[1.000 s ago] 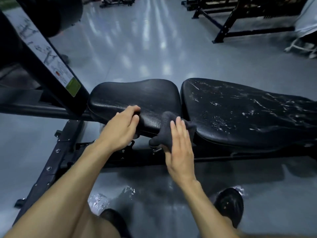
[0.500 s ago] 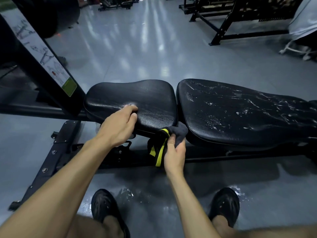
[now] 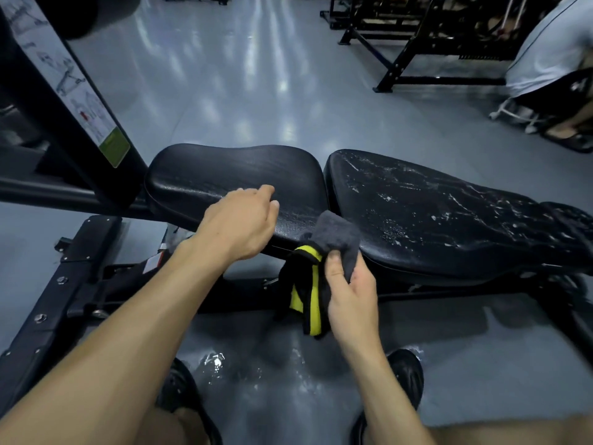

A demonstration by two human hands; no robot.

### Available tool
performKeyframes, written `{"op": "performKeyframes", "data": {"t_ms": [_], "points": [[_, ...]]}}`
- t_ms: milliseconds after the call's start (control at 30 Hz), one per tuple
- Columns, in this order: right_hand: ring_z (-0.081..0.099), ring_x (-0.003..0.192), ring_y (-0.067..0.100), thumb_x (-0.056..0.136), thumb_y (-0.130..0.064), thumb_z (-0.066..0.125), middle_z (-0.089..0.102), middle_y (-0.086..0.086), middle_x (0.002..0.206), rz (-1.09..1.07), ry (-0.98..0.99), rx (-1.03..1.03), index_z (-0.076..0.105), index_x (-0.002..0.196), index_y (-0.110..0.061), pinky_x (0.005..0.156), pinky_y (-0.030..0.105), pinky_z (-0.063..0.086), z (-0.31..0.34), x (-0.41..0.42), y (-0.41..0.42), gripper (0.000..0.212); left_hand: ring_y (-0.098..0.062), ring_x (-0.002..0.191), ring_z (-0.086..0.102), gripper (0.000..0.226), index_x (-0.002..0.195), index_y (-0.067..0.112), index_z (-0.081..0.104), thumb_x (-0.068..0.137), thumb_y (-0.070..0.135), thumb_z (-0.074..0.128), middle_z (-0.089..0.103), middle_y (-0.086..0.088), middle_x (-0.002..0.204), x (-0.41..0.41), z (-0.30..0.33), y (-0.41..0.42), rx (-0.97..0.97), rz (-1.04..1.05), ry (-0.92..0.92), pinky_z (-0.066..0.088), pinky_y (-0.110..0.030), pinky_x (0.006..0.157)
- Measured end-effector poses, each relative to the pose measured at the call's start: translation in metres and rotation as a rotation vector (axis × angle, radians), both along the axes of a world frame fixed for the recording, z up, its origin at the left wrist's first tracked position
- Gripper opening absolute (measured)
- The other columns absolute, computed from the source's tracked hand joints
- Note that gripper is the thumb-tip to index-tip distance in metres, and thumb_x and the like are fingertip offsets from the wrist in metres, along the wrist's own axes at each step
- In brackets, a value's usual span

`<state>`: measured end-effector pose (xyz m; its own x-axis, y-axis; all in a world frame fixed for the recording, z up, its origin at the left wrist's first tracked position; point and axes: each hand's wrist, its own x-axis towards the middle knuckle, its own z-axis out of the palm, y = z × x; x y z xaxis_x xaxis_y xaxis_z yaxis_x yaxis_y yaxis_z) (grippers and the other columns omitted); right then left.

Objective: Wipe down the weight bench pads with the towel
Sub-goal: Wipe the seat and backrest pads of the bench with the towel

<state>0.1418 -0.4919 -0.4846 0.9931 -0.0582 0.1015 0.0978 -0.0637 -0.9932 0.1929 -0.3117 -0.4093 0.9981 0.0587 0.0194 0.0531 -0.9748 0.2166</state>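
I see the right hand [image 3: 351,292] pinching a bunched dark grey towel [image 3: 333,242] between thumb and curled fingers, its fleecy nap bulging above the thumb while a folded black-and-yellow edge hangs down below the palm. The towel sits at the near edge of the bench, right at the gap between the two pads. The seat pad [image 3: 231,181] on the left is rounded black vinyl with a fine wrinkled grain and a damp sheen; the left hand [image 3: 239,224] rests on its near edge with loosely curled fingers, holding nothing. The longer back pad [image 3: 449,216] to the right is the same black vinyl, streaked and flecked with white marks and droplets. A slanted black upright [image 3: 64,101] carrying an instruction sticker crosses the left side beside the seat pad. Wet patches glint on the glossy grey floor [image 3: 224,75], and black racks [image 3: 417,33] stand well apart beyond it.
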Motion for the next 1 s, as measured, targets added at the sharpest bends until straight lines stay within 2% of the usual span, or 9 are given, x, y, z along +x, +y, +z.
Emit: {"op": "performKeyframes", "data": {"t_ms": [67, 167, 267, 333, 467, 633, 700, 800, 1000], "points": [[0.067, 0.099, 0.009, 0.096, -0.048, 0.053, 0.075, -0.008, 0.102, -0.098, -0.025, 0.059, 0.068, 0.114, -0.025, 0.093, 0.041, 0.052, 0.013, 0.005, -0.023, 0.034, -0.034, 0.122, 0.055, 0.044, 0.144, 0.021, 0.041, 0.107, 0.04, 0.025, 0.06, -0.006, 0.137, 0.001, 0.005, -0.002, -0.017, -0.031, 0.016, 0.047, -0.049, 0.095], [0.065, 0.095, 0.001, 0.103, -0.038, 0.053, 0.072, -0.019, 0.098, -0.241, -0.136, -0.099, 0.064, 0.118, -0.025, 0.085, 0.022, 0.049, 0.039, 0.015, -0.064, 0.023, -0.032, 0.125, 0.055, 0.045, 0.147, 0.024, 0.039, 0.107, 0.039, 0.027, 0.057, -0.003, 0.141, 0.006, 0.006, -0.01, -0.015, -0.118, 0.01, 0.048, -0.051, 0.098], [0.056, 0.128, 0.007, 0.103, -0.034, 0.055, 0.062, -0.008, 0.138, -0.227, -0.201, -0.48, 0.042, 0.151, -0.023, 0.107, 0.028, 0.043, 0.041, 0.027, -0.092, 0.051, -0.028, 0.126, 0.054, 0.042, 0.143, 0.025, 0.044, 0.106, 0.038, 0.029, 0.058, 0.0, 0.139, 0.015, -0.002, -0.019, -0.006, -0.194, 0.031, 0.05, -0.051, 0.095], [0.034, 0.149, 0.021, 0.1, -0.032, 0.059, 0.036, 0.006, 0.162, -0.097, -0.209, -0.738, 0.024, 0.16, -0.015, 0.122, 0.036, 0.027, 0.019, 0.033, -0.092, 0.071, -0.026, 0.123, 0.054, 0.037, 0.133, 0.023, 0.051, 0.106, 0.036, 0.029, 0.061, 0.001, 0.132, 0.02, -0.007, -0.022, 0.039, -0.228, 0.037, 0.052, -0.05, 0.09], [0.016, 0.155, 0.031, 0.095, -0.03, 0.065, 0.017, 0.017, 0.167, -0.056, -0.293, -1.309, 0.02, 0.159, -0.001, 0.126, 0.047, 0.016, -0.033, 0.033, -0.069, 0.083, -0.029, 0.122, 0.055, 0.04, 0.14, 0.024, 0.046, 0.106, 0.036, 0.027, 0.063, -0.001, 0.132, 0.031, -0.008, -0.02, 0.041, -0.228, 0.052, 0.05, -0.049, 0.095], [0.022, 0.153, 0.037, 0.088, -0.022, 0.071, 0.024, 0.024, 0.163, -0.156, -0.298, -1.39, 0.025, 0.155, 0.005, 0.124, 0.051, 0.021, -0.038, 0.054, -0.047, 0.086, -0.031, 0.122, 0.056, 0.041, 0.143, 0.026, 0.044, 0.106, 0.035, 0.029, 0.064, -0.004, 0.132, 0.034, -0.01, -0.017, 0.049, -0.233, 0.05, 0.049, -0.048, 0.096], [0.025, 0.152, 0.038, 0.09, -0.027, 0.068, 0.027, 0.025, 0.162, -0.089, -0.286, -1.399, 0.027, 0.154, 0.006, 0.124, 0.049, 0.022, -0.025, 0.074, -0.04, 0.083, -0.031, 0.121, 0.057, 0.04, 0.142, 0.026, 0.045, 0.106, 0.034, 0.03, 0.064, -0.004, 0.131, 0.034, -0.011, -0.016, 0.044, -0.231, 0.041, 0.05, -0.048, 0.095], [0.011, 0.156, 0.031, 0.1, -0.034, 0.056, 0.012, 0.019, 0.167, 0.071, -0.22, -1.373, 0.015, 0.159, 0.0, 0.127, 0.042, 0.009, -0.012, 0.091, -0.038, 0.08, -0.029, 0.121, 0.057, 0.04, 0.141, 0.026, 0.046, 0.105, 0.033, 0.03, 0.064, -0.003, 0.132, 0.034, -0.013, -0.017, 0.047, -0.229, 0.044, 0.05, -0.049, 0.095], [0.015, 0.156, 0.024, 0.096, -0.027, 0.061, 0.018, 0.012, 0.168, 0.077, -0.314, -1.27, 0.022, 0.159, -0.004, 0.126, 0.041, 0.013, -0.031, 0.045, -0.067, 0.078, -0.028, 0.11, 0.058, 0.032, 0.129, 0.025, 0.052, 0.104, 0.031, 0.032, 0.06, -0.002, 0.116, 0.029, -0.014, -0.019, 0.036, -0.249, 0.054, 0.051, -0.045, 0.089]]}}
